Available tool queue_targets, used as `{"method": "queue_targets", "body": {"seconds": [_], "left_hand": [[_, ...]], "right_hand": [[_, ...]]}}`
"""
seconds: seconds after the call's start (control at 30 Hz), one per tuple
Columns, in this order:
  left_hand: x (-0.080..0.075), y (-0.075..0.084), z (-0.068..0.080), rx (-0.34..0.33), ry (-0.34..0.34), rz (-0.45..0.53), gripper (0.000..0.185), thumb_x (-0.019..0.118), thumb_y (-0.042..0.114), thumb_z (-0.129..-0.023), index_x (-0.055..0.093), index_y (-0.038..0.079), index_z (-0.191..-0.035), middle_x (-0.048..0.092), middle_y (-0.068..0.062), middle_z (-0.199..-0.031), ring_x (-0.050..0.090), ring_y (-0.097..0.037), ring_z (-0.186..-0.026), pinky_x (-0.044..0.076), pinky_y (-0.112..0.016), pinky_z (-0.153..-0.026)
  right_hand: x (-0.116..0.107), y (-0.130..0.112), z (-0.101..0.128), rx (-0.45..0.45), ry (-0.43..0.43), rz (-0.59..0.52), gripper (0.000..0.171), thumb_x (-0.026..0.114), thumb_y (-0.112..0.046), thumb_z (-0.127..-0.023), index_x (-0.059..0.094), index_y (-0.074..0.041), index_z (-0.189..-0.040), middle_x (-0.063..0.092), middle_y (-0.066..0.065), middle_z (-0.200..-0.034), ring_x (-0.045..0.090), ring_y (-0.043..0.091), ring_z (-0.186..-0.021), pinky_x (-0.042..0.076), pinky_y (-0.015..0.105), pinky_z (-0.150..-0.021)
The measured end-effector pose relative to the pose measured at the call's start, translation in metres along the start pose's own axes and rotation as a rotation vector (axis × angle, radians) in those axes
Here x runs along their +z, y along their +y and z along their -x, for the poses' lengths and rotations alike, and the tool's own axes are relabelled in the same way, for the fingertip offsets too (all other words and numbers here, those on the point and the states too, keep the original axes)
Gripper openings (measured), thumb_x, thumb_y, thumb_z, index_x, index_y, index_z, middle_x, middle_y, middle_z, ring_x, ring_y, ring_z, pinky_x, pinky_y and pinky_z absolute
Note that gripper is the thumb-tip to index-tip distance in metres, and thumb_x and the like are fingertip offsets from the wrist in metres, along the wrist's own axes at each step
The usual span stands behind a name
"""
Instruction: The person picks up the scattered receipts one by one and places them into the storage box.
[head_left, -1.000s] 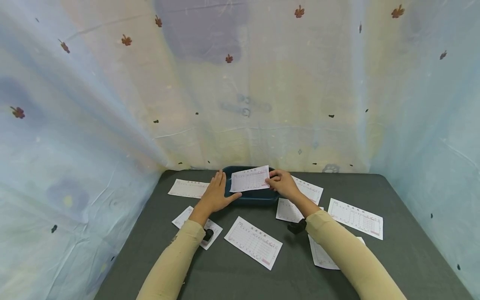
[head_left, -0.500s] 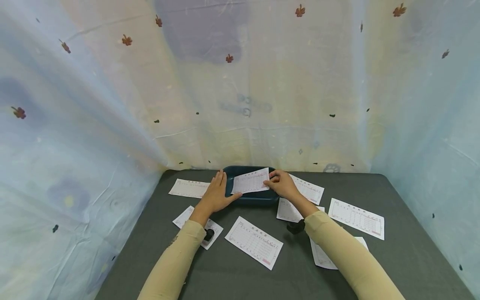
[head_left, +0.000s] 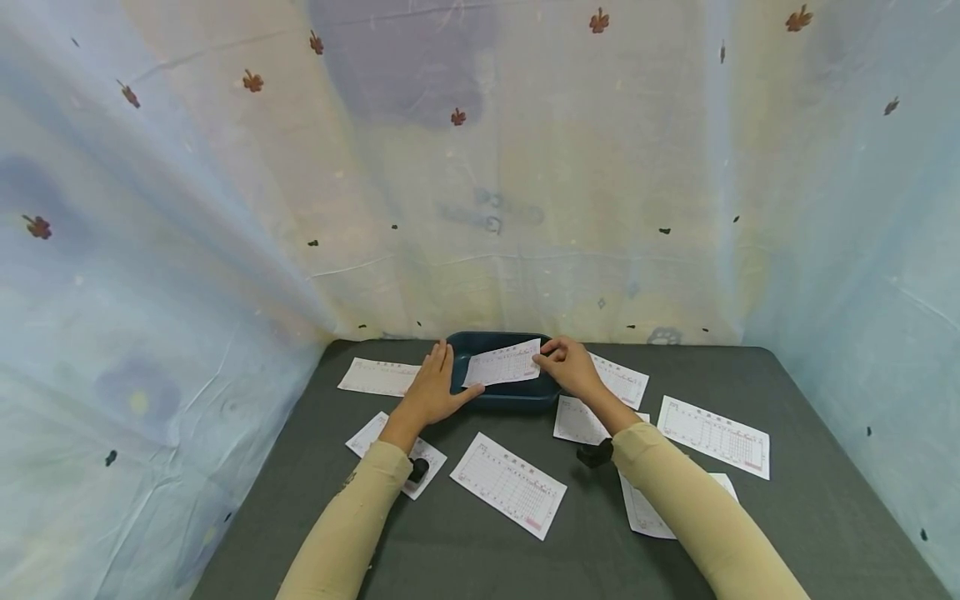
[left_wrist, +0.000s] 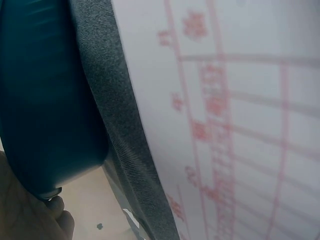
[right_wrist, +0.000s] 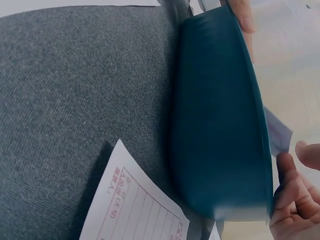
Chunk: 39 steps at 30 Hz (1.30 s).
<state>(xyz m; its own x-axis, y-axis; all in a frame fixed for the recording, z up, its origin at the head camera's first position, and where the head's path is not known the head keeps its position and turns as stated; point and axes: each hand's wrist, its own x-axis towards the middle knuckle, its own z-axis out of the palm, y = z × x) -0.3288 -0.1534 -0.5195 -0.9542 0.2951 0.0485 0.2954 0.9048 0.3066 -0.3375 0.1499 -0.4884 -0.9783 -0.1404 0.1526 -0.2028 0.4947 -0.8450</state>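
Observation:
A dark blue-green plastic tray (head_left: 517, 402) stands near the back edge of the table, with a white printed paper slip (head_left: 501, 364) lying slantwise within its rim. My left hand (head_left: 433, 387) rests along the tray's left end, fingers extended and thumb over the front rim. At the tray's right end is my right hand (head_left: 567, 367), its fingertips right at the slip's edge. In the right wrist view the thumb (right_wrist: 307, 154) stands apart from the bent fingers (right_wrist: 292, 192), and a corner of the slip (right_wrist: 279, 134) shows over the rim close by the fingertips.
More printed slips lie about the grey table (head_left: 465, 558): one at front centre (head_left: 510, 485), one at right (head_left: 712, 437), one at back left (head_left: 377, 377), others partly under the arms. A patterned curtain (head_left: 480, 183) hangs behind the table.
The slip has sunk slightly lower into the tray. My right hand has shifted a little left, then back right, its thumb now nearer the slip's edge. The left hand stays put.

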Motion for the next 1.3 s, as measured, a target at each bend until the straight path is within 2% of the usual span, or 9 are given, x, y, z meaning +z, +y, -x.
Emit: {"method": "queue_targets", "body": {"seconds": [0.1, 0.23, 0.43, 0.5, 0.7, 0.77, 0.9, 1.0, 1.3], "left_hand": [[-0.003, 0.002, 0.002, 0.002, 0.01, 0.003, 0.118, 0.055, 0.077, -0.099, 0.011, -0.007, -0.169, 0.005, -0.025, -0.178, 0.006, -0.039, -0.166, 0.013, -0.052, -0.134], [-0.004, 0.004, 0.003, -0.005, 0.005, -0.006, 0.117, 0.054, 0.077, -0.099, 0.01, -0.005, -0.169, 0.004, -0.023, -0.179, 0.005, -0.038, -0.166, 0.012, -0.051, -0.134], [-0.001, 0.001, 0.002, -0.003, 0.002, 0.002, 0.12, 0.053, 0.08, -0.098, 0.008, -0.005, -0.17, 0.002, -0.023, -0.179, 0.003, -0.037, -0.167, 0.013, -0.053, -0.134], [0.001, 0.0, 0.002, -0.001, 0.0, 0.0, 0.12, 0.052, 0.081, -0.098, 0.008, -0.006, -0.169, 0.001, -0.022, -0.179, 0.003, -0.037, -0.167, 0.013, -0.053, -0.134], [0.0, 0.0, 0.002, -0.006, -0.001, 0.012, 0.12, 0.051, 0.081, -0.098, 0.007, -0.004, -0.17, 0.0, -0.021, -0.179, 0.003, -0.037, -0.167, 0.011, -0.052, -0.134], [-0.001, 0.001, 0.002, -0.002, 0.008, 0.012, 0.119, 0.053, 0.079, -0.098, 0.008, -0.005, -0.17, 0.002, -0.022, -0.179, 0.005, -0.037, -0.167, 0.012, -0.052, -0.134], [-0.001, 0.0, 0.0, 0.009, 0.021, 0.002, 0.119, 0.054, 0.079, -0.098, 0.011, -0.007, -0.169, 0.006, -0.024, -0.178, 0.008, -0.039, -0.166, 0.015, -0.054, -0.134], [-0.001, 0.0, -0.001, 0.012, 0.023, -0.002, 0.12, 0.055, 0.079, -0.098, 0.011, -0.007, -0.169, 0.007, -0.025, -0.178, 0.01, -0.041, -0.166, 0.016, -0.054, -0.133], [-0.002, 0.0, 0.0, 0.007, -0.002, 0.0, 0.119, 0.052, 0.079, -0.099, 0.005, -0.004, -0.17, 0.0, -0.023, -0.179, 0.003, -0.038, -0.167, 0.009, -0.05, -0.135]], "right_hand": [[0.0, 0.001, 0.0, -0.01, 0.001, -0.017, 0.029, 0.075, -0.021, -0.104, 0.068, 0.003, -0.118, 0.075, 0.028, -0.092, 0.059, 0.014, -0.068, 0.046, 0.031, -0.064], [0.0, 0.002, 0.001, -0.009, -0.004, -0.037, 0.03, 0.073, -0.019, -0.105, 0.066, 0.004, -0.122, 0.075, 0.025, -0.091, 0.063, 0.017, -0.071, 0.047, 0.032, -0.066], [-0.002, 0.003, 0.005, 0.014, -0.017, -0.089, 0.025, 0.069, -0.019, -0.108, 0.066, 0.002, -0.121, 0.076, 0.022, -0.095, 0.067, 0.047, -0.093, 0.053, 0.035, -0.072], [-0.003, 0.002, 0.007, 0.024, -0.026, -0.12, 0.023, 0.067, -0.019, -0.108, 0.067, 0.001, -0.121, 0.077, 0.022, -0.098, 0.066, 0.05, -0.097, 0.056, 0.038, -0.075], [-0.012, 0.005, 0.011, 0.011, -0.044, -0.182, 0.024, 0.067, -0.018, -0.109, 0.069, 0.003, -0.121, 0.076, 0.026, -0.109, 0.069, 0.029, -0.083, 0.06, 0.036, -0.075], [-0.016, 0.007, 0.012, 0.006, -0.044, -0.195, 0.026, 0.066, -0.018, -0.109, 0.069, 0.004, -0.123, 0.075, 0.028, -0.111, 0.07, 0.03, -0.083, 0.061, 0.036, -0.074], [-0.026, 0.013, 0.015, 0.0, -0.032, -0.2, 0.03, 0.067, -0.021, -0.109, 0.068, 0.004, -0.127, 0.075, 0.027, -0.112, 0.069, 0.043, -0.094, 0.061, 0.038, -0.076], [-0.034, 0.017, 0.018, 0.002, -0.023, -0.201, 0.031, 0.066, -0.022, -0.11, 0.067, 0.004, -0.128, 0.074, 0.028, -0.113, 0.068, 0.046, -0.097, 0.061, 0.038, -0.075], [-0.054, 0.036, 0.022, 0.037, 0.018, -0.168, 0.033, 0.067, -0.023, -0.11, 0.067, 0.004, -0.129, 0.075, 0.027, -0.112, 0.069, 0.035, -0.09, 0.062, 0.038, -0.075]]}}
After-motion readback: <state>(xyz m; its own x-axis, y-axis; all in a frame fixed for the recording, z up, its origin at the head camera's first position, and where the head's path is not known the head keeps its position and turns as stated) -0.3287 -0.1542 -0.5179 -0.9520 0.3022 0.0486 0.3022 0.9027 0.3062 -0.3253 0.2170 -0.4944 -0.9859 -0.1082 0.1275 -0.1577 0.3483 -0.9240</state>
